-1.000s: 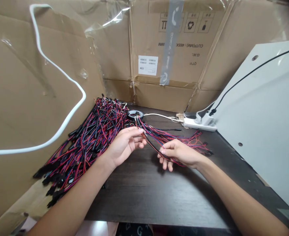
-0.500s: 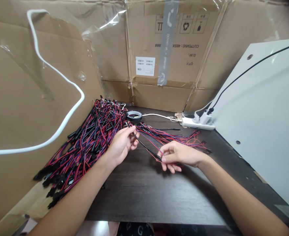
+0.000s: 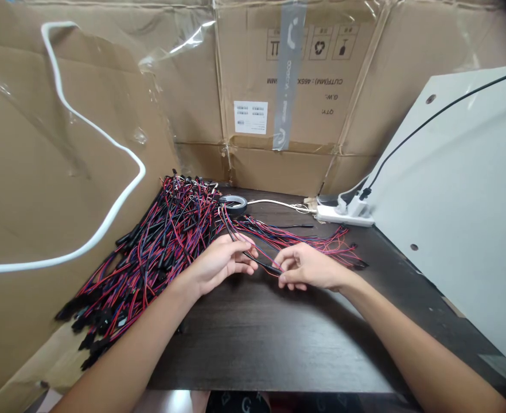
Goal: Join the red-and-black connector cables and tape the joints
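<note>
A wire harness (image 3: 264, 265) with black sleeving and thin red and purple wires runs between my two hands. My left hand (image 3: 225, 259) is closed on its wires, thumb against the fingers, and the wire ends stick up past the thumb toward the tape roll. My right hand (image 3: 307, 268) pinches the thicker black part of the harness at its fingertips. Left of my left hand lies a big heap of similar harnesses (image 3: 162, 246). Beyond my right hand a smaller bundle of red and blue wires (image 3: 296, 235) is spread over the dark tabletop (image 3: 253, 338).
A roll of black tape (image 3: 234, 205) lies behind my left hand. At the back right sits a white power strip (image 3: 343, 215) with plugs and cords. Cardboard (image 3: 279, 166) walls the back and left, a white panel (image 3: 459, 189) the right. A white cable (image 3: 119, 201) hangs at left.
My left hand has slid along the harness toward my right hand, so the gap between them is smaller. The wire ends now extend beyond the left thumb. My right hand has risen slightly.
</note>
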`<move>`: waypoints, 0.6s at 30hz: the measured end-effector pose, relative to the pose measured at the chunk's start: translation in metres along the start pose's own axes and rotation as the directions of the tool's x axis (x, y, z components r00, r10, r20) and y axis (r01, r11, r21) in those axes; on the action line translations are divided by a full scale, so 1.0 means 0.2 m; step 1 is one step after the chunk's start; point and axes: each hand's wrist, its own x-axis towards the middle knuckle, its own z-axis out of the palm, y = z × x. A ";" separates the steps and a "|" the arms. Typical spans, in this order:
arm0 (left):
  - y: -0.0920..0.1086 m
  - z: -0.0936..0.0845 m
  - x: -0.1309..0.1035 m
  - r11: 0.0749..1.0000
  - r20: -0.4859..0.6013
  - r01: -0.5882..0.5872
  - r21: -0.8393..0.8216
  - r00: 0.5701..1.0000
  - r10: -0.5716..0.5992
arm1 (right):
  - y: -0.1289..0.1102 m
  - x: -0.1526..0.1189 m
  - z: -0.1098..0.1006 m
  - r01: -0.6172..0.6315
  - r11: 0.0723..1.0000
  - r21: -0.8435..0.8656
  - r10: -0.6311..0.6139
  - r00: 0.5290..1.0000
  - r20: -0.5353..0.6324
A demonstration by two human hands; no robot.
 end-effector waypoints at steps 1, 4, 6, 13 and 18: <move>0.00 0.00 0.00 1.000 -0.002 -0.004 -0.008 1.000 0.004 | 0.00 0.00 0.00 0.010 1.000 -0.010 -0.010 1.000 -0.010; 0.02 -0.01 0.00 0.999 -0.014 -0.023 -0.033 1.000 0.022 | -0.01 0.00 0.00 0.033 0.998 -0.053 -0.035 0.998 -0.042; 0.02 0.00 0.00 0.999 -0.014 -0.019 -0.040 1.000 0.018 | -0.01 0.00 0.00 0.040 0.993 -0.109 -0.045 0.998 -0.042; 0.00 0.01 -0.01 0.998 -0.101 0.010 0.067 0.995 -0.003 | -0.04 -0.02 -0.03 0.069 0.944 -0.323 -0.064 0.998 0.027; -0.04 -0.03 0.05 0.855 -0.390 -0.140 0.500 0.845 0.366 | -0.04 -0.05 0.04 0.041 0.850 -0.524 -0.012 0.998 0.060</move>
